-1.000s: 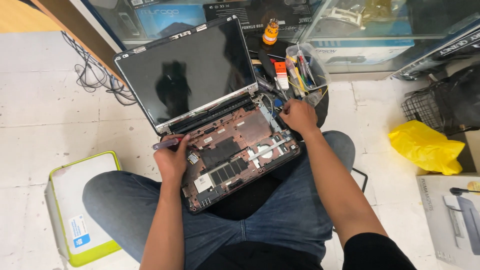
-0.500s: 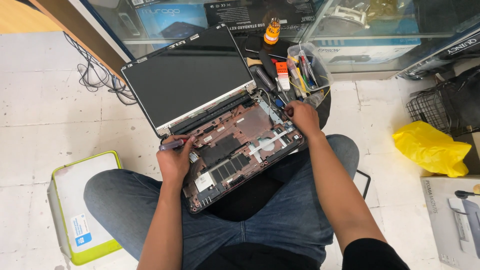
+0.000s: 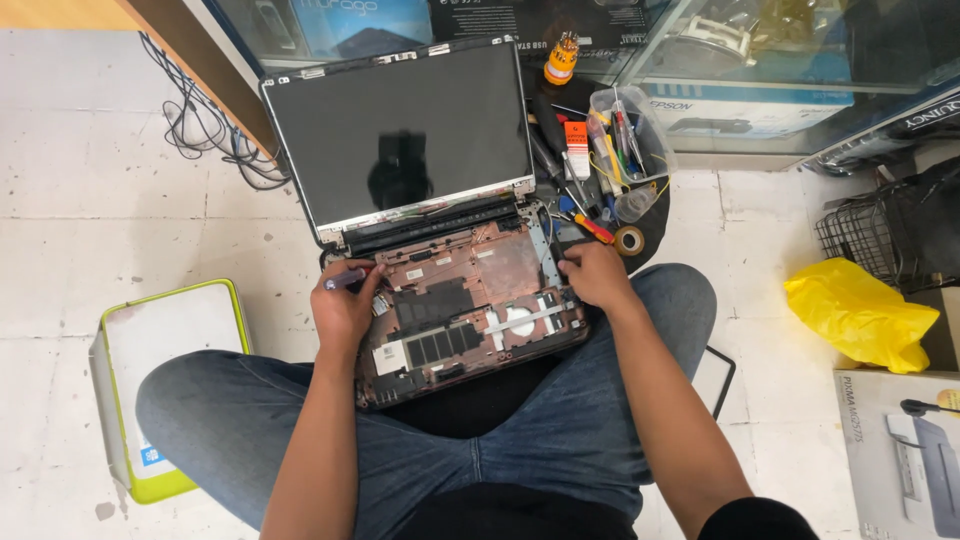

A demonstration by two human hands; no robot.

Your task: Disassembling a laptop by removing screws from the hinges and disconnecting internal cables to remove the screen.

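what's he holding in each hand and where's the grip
Left hand grips a screwdriver around its dark handle. Right hand rests on the opened laptop's right edge, holding nothing visible.

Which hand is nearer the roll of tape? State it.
Right. The right hand rests on the laptop base's right edge, just below-left of the tape roll; the left hand grips a screwdriver across the base.

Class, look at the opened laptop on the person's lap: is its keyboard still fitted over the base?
No: the laptop base lies open, its bare circuit boards and reddish frame showing between both hands.
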